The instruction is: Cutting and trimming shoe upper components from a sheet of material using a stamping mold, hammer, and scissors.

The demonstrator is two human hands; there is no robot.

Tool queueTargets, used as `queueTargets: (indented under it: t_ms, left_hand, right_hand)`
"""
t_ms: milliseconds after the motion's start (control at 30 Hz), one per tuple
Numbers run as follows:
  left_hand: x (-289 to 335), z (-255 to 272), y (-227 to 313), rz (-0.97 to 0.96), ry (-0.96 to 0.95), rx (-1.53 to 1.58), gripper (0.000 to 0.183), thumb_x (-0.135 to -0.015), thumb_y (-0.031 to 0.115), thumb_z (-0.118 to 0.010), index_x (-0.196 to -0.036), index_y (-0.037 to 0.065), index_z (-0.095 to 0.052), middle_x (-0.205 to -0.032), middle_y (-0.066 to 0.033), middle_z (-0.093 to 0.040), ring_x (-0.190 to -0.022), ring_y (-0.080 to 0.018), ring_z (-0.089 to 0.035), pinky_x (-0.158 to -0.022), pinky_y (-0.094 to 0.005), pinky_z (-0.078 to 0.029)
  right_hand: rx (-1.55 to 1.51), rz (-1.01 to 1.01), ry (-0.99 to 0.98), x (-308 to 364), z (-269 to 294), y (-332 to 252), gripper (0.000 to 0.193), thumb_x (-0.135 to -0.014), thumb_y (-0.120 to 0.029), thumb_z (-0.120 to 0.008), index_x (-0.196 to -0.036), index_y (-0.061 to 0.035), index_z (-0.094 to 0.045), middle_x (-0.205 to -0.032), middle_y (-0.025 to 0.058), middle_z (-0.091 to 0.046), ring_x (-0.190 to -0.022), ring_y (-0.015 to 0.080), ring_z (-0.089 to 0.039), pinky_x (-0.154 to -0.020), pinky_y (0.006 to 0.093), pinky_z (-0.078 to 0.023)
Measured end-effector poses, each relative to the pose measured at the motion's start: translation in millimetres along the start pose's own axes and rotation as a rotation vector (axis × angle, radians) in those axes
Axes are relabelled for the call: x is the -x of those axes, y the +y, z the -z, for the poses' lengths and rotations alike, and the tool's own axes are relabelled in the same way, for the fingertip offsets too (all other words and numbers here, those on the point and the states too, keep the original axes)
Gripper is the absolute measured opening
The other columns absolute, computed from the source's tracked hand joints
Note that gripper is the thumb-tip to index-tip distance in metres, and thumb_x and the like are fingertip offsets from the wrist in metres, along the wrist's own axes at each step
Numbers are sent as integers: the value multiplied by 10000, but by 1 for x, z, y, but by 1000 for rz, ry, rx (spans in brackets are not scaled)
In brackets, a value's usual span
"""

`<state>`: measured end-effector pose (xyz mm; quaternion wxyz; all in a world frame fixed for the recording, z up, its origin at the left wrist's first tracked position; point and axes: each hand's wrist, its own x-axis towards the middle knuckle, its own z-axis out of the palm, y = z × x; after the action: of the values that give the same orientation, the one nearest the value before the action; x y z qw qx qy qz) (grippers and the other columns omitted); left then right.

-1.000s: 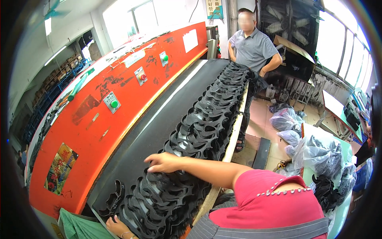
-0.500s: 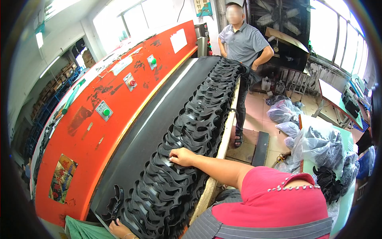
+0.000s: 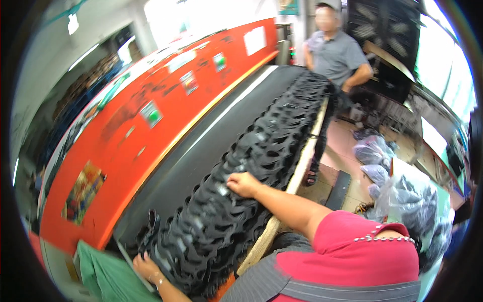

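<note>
Ruffled black strips (image 3: 274,138) overlap thickly; right hand (image 3: 243,184) curled on them, left hand (image 3: 146,267) near, can't tell either's grip; plastic bag (image 3: 386,197) holds dark pieces (image 3: 418,194).

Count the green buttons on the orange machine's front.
2: the near green button, beyond the colourful poster; the far green button, nearest the white sheet. None appears hidden.

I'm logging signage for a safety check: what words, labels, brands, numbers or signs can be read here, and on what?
No text can be read.
Colourful sticker on the orange machine: too blurred.
White sheet on it: nothing readable.
Pale label: too blurred.
Button plates: too small and blurred.
Wall sign: cut off and blurred.
Black pieces: no readable marking.
</note>
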<state>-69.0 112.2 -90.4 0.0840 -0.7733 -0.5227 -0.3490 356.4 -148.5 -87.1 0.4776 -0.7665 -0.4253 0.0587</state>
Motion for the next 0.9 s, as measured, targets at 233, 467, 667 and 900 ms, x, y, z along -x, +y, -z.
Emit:
queueTargets:
  t_ms: [233,467,667,900]
  left_hand:
    - [-7,0,21,49,-28,74,301,-780,223,-697,-1003,26,-652,-1039,-150,-632,-1026,-330,-548,-912,-423,-423]
    - [-4,11,1,266,-56,313,244,-734,104,-667,-941,55,-547,-1088,-147,-624,-1009,-355,-524,-904,-434,-411]
    - [-17,2,9,229,-161,353,191,-728,38,-590,-917,62,-576,-1043,-138,-629,-982,-332,-528,-888,-410,-421]
    - [-61,-21,-33,216,-181,471,173,-735,-13,-531,-887,58,-575,-843,-130,-614,-860,-317,-548,-791,-398,-449]
  right_hand:
    - [324,-108,-246,-21,19,-49,297,-814,-285,-657,-971,-34,-636,-934,207,-660,-912,367,-631,-813,427,-494]
    - [855,177,-493,-51,-39,-204,498,-776,-450,-676,-1058,-53,-574,-937,147,-664,-938,304,-623,-836,429,-444]
    - [451,766,-415,-72,-147,-184,622,-723,-437,-730,-1206,-92,-544,-1260,157,-508,-1098,291,-538,-925,426,-413]
    - [32,447,-560,-70,-200,-167,528,-680,-242,-804,-1156,-155,-591,-1194,181,-436,-1089,366,-516,-935,405,-455]
